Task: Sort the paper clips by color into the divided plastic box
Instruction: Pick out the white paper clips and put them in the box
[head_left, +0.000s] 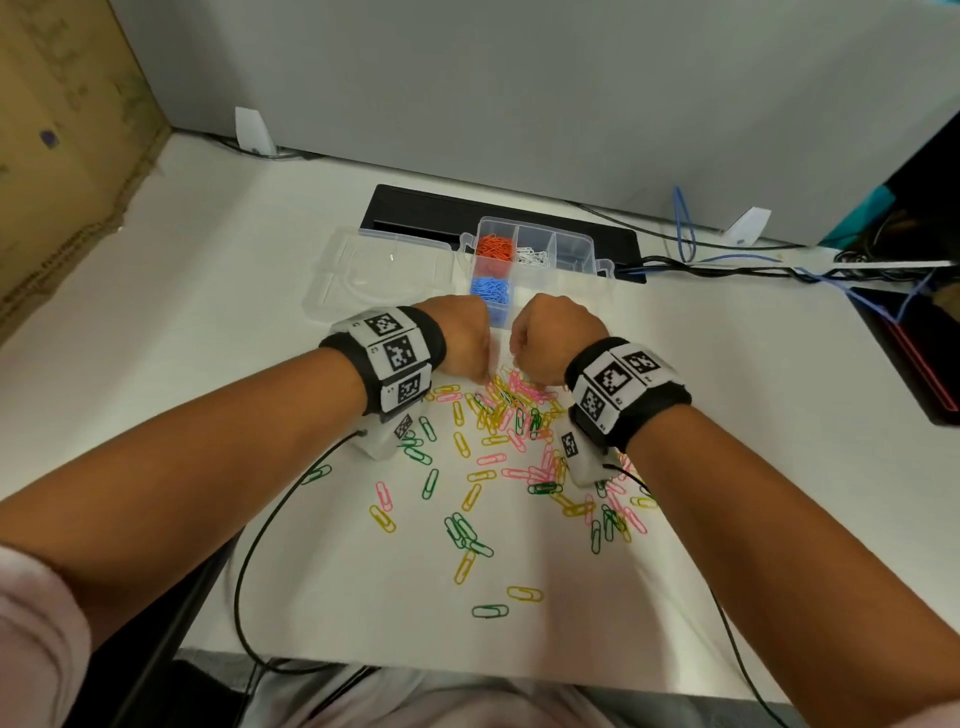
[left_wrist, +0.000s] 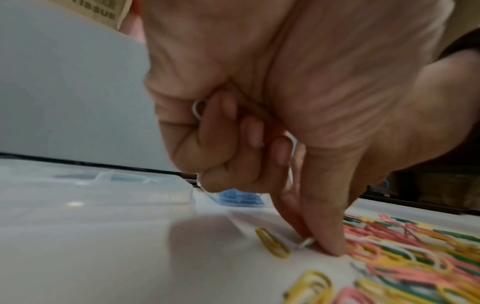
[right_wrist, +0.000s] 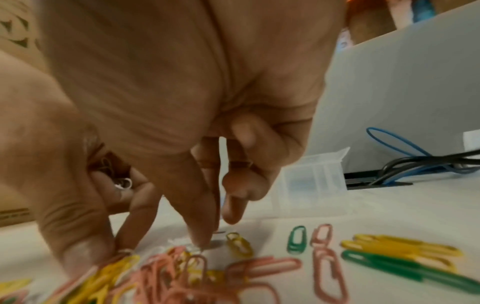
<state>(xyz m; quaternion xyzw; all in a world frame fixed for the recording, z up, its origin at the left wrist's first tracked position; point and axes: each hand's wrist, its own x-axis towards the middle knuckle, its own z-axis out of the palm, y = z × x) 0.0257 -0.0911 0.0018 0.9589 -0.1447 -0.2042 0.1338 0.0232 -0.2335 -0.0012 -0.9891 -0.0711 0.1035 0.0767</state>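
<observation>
**Both hands work the far edge of the pile for white clips**

The divided plastic box (head_left: 540, 260) sits open at twelve o'clock from the person, its lid (head_left: 384, 273) laid flat at its nine o'clock side, so every compartment can be reached from above. Orange clips (head_left: 494, 246), white clips (head_left: 532, 257) and blue clips (head_left: 489, 291) already fill separate cells; the rest look empty or cannot be read.

The loose pile of paper clips (head_left: 511, 410) spreads on the white table (head_left: 208, 364) toward six o'clock of the box, mostly pink, yellow and green.

The left hand (head_left: 462, 338) keeps its outer fingers curled over white clips (left_wrist: 197, 109) stored in the palm, while thumb and forefinger pinch another white clip (left_wrist: 306, 242) at the table. Banking clips this way probably saves trips to the box.

The right hand (head_left: 556, 335) also has white clips tucked in its palm (right_wrist: 123, 183); its thumb and fingers (right_wrist: 200, 226) point down, narrowly spaced, at a pale clip on the table. Whether that clip is gripped yet cannot be told.
</observation>
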